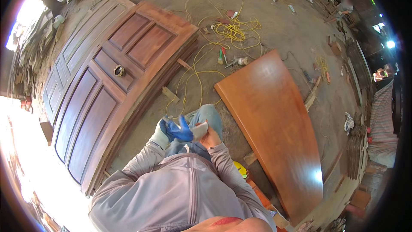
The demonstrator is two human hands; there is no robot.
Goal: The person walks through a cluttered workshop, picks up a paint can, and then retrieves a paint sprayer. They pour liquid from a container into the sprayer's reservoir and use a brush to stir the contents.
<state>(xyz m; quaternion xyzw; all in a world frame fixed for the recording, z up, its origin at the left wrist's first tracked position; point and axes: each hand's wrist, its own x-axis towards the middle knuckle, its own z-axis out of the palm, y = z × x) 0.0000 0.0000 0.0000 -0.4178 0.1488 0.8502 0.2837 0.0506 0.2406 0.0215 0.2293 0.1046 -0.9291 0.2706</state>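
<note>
My left hand (175, 130) wears a blue-coated glove with a pale back. Its thumb stands apart from the fingers, and it appears to hold nothing. Close beside it, my bare right hand (210, 137) is closed on a pale grey flat piece (199, 131), whose kind I cannot make out. Both hands are in front of my body, above my legs in blue jeans (209, 117). Whether the blue glove touches the grey piece is unclear.
Stacked panelled wooden doors (141, 45) lie to the left, with a small ring-shaped object (119, 71) on top. A smooth brown wooden panel (274, 116) lies right. Beyond are a tangled yellow hose (234, 30), a green-handled brush (221, 56) and another person (343, 7).
</note>
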